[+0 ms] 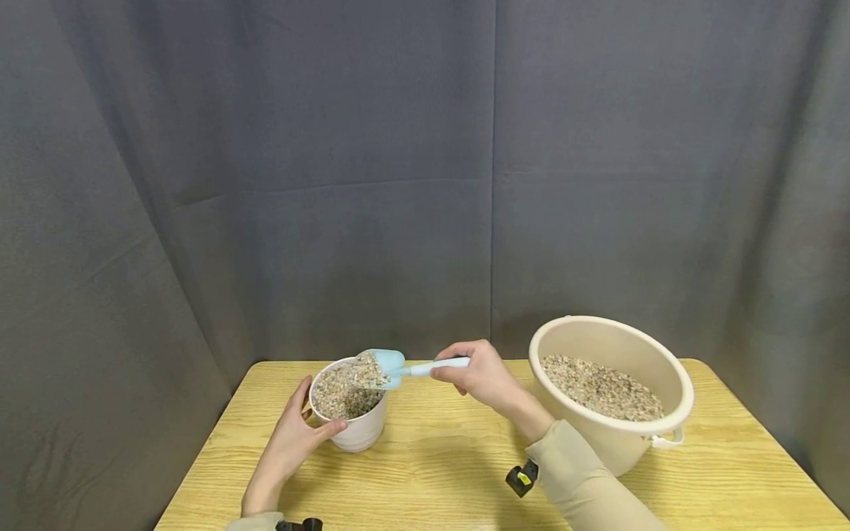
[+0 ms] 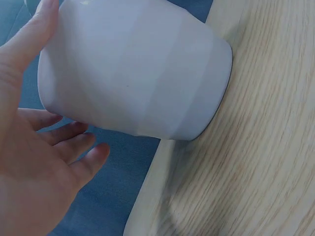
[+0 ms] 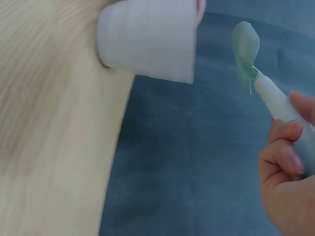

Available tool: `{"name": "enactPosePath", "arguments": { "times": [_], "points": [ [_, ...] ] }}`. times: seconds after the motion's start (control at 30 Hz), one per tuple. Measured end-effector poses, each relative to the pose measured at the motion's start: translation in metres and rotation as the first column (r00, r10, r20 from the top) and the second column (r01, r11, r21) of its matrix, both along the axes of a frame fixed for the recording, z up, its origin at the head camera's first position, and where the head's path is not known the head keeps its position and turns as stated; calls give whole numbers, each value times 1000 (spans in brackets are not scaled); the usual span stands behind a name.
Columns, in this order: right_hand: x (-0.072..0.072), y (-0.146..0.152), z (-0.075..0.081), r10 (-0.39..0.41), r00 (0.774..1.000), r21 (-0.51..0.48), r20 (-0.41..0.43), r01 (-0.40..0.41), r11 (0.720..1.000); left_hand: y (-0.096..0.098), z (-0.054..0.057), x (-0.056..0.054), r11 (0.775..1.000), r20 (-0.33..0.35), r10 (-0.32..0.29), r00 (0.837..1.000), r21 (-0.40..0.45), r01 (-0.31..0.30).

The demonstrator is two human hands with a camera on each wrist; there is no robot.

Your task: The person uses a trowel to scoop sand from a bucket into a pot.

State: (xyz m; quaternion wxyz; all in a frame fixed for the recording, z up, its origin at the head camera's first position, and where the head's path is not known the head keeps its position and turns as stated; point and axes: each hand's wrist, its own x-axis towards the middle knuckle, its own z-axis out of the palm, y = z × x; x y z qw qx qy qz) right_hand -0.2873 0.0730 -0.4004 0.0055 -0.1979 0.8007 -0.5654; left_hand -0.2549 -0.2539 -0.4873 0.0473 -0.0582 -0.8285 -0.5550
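Observation:
A white ribbed pot point(image 1: 359, 434) stands on the table at left, filled with small tan gravel point(image 1: 337, 398). My left hand point(image 1: 292, 436) holds it from the left, thumb at the near rim. In the left wrist view, the fingers point(image 2: 81, 147) reach along the side of the pot point(image 2: 142, 69). My right hand point(image 1: 486, 375) grips the pale handle of a light blue hand trowel point(image 1: 393, 361). Its blade is over the pot's opening, with gravel on it. In the right wrist view the trowel point(image 3: 246, 51) shows edge-on above the pot's rim.
A large cream bucket point(image 1: 620, 346) with gravel point(image 1: 600, 387) inside stands at right, beside my right forearm. A white handle fitting point(image 1: 667, 439) juts from its near side. The wooden table point(image 1: 438, 450) ends at a grey curtain point(image 1: 425, 221) behind.

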Motion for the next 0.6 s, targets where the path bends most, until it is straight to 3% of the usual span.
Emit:
{"name": "enactPosePath", "arguments": {
  "times": [0.27, 0.6],
  "points": [
    [-15, -26, -19, 8, 1000, 88, -21, -6, 996, 0, -6, -1, 996, -28, -26, 999, 89, 28],
    [-21, -50, -25, -2, 998, 100, -58, 7, 995, 3, -9, -1, 995, -39, -7, 999, 100, 11]
  ]
}}
